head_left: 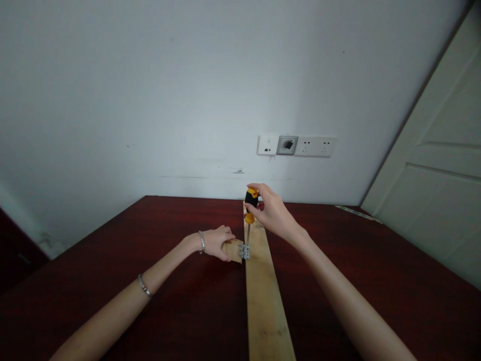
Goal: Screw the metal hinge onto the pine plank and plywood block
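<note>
A long pale wooden plank (265,301) lies on the dark red table (112,281), running from the front edge toward the wall. My left hand (218,241) is closed around a small wooden block (233,249) set against the plank's left side. A small metal bracket (245,251) joins the block and the plank. My right hand (271,210) grips the black and yellow handle of a screwdriver (251,204), held upright with its shaft reaching down to the bracket.
A white wall stands right behind the table, with a row of sockets and a switch plate (296,145). A white door (436,165) is at the right. My left arm wears two thin bracelets (144,286).
</note>
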A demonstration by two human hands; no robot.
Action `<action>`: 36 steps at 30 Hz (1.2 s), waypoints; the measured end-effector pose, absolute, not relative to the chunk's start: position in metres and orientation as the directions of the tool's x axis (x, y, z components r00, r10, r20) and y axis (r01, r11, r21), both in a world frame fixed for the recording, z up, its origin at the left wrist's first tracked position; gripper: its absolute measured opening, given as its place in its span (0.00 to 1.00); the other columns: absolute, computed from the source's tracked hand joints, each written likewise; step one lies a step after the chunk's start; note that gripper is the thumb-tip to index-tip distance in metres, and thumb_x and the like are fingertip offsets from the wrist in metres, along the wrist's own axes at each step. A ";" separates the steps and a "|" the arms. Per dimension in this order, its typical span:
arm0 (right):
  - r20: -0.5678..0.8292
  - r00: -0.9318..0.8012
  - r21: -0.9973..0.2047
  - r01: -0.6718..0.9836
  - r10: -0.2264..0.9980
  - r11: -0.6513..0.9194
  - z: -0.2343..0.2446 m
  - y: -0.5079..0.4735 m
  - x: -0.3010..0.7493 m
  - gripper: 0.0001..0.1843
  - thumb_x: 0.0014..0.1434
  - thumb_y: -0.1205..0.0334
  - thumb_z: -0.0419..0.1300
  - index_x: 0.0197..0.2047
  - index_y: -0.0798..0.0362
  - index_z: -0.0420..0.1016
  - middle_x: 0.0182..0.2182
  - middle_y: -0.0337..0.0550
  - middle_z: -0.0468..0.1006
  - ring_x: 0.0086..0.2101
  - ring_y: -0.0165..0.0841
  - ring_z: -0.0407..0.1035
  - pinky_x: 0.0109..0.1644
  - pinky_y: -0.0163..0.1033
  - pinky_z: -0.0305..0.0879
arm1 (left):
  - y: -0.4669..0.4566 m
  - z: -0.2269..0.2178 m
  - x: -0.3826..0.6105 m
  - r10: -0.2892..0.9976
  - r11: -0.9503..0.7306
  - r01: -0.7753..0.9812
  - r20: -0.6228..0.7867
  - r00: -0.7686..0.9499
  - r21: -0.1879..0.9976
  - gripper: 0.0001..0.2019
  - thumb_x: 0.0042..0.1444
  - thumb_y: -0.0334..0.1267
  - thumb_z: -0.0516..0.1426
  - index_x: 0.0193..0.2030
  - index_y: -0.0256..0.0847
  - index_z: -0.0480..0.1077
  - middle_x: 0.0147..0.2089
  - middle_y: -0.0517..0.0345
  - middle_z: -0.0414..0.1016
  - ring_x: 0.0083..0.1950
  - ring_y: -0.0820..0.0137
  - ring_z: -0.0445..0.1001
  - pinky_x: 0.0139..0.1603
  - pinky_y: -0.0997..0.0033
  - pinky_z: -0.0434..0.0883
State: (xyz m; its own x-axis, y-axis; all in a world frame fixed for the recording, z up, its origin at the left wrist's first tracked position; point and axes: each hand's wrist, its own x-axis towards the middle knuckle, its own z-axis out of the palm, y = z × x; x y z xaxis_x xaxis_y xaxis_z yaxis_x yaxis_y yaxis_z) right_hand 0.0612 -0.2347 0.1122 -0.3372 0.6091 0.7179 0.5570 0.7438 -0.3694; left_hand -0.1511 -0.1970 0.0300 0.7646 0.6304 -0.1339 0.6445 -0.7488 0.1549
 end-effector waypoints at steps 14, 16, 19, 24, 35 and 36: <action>0.725 -0.351 -0.359 0.542 0.593 0.760 0.115 -0.238 0.060 0.24 0.53 0.70 0.53 0.55 0.53 0.62 0.46 0.49 0.67 0.43 0.37 0.67 0.41 0.42 0.73 | -0.212 0.028 -0.160 0.676 -0.723 0.671 -0.030 0.736 0.162 0.38 0.47 0.49 0.61 0.62 0.34 0.57 0.51 0.44 0.66 0.53 0.58 0.66 0.53 0.63 0.66; 0.726 -0.353 -0.352 0.546 0.590 0.760 0.116 -0.238 0.060 0.25 0.53 0.71 0.53 0.55 0.54 0.63 0.46 0.49 0.67 0.43 0.37 0.67 0.43 0.44 0.72 | -0.214 0.029 -0.160 0.682 -0.718 0.675 -0.022 0.731 0.171 0.38 0.47 0.49 0.61 0.62 0.33 0.57 0.51 0.44 0.66 0.53 0.58 0.66 0.53 0.62 0.66; 0.726 -0.341 -0.368 0.540 0.597 0.757 0.115 -0.237 0.060 0.23 0.54 0.69 0.54 0.54 0.52 0.64 0.45 0.48 0.67 0.43 0.37 0.67 0.44 0.44 0.72 | -0.215 0.030 -0.160 0.687 -0.711 0.678 -0.018 0.726 0.187 0.38 0.47 0.49 0.61 0.62 0.33 0.58 0.51 0.44 0.66 0.52 0.57 0.67 0.53 0.62 0.66; 0.721 -0.304 -0.441 0.493 0.623 0.751 0.112 -0.235 0.060 0.18 0.56 0.60 0.59 0.50 0.47 0.69 0.43 0.45 0.64 0.41 0.34 0.67 0.40 0.41 0.75 | -0.213 0.028 -0.162 0.684 -0.715 0.669 0.002 0.730 0.202 0.37 0.46 0.51 0.62 0.61 0.36 0.59 0.50 0.46 0.67 0.50 0.58 0.68 0.51 0.62 0.66; 0.704 -0.357 -0.388 0.531 0.614 0.753 0.118 -0.239 0.062 0.27 0.52 0.71 0.53 0.56 0.50 0.63 0.48 0.47 0.69 0.45 0.37 0.67 0.43 0.43 0.72 | -0.214 0.025 -0.164 0.682 -0.719 0.662 0.032 0.730 0.214 0.36 0.47 0.51 0.62 0.60 0.36 0.61 0.50 0.46 0.68 0.51 0.58 0.68 0.52 0.62 0.66; 0.699 -0.364 -0.381 0.539 0.615 0.751 0.119 -0.240 0.062 0.27 0.52 0.72 0.53 0.56 0.50 0.63 0.48 0.47 0.69 0.45 0.37 0.67 0.44 0.43 0.72 | -0.214 0.025 -0.164 0.681 -0.720 0.659 0.038 0.731 0.219 0.36 0.46 0.51 0.62 0.60 0.35 0.61 0.50 0.46 0.68 0.51 0.58 0.68 0.52 0.62 0.66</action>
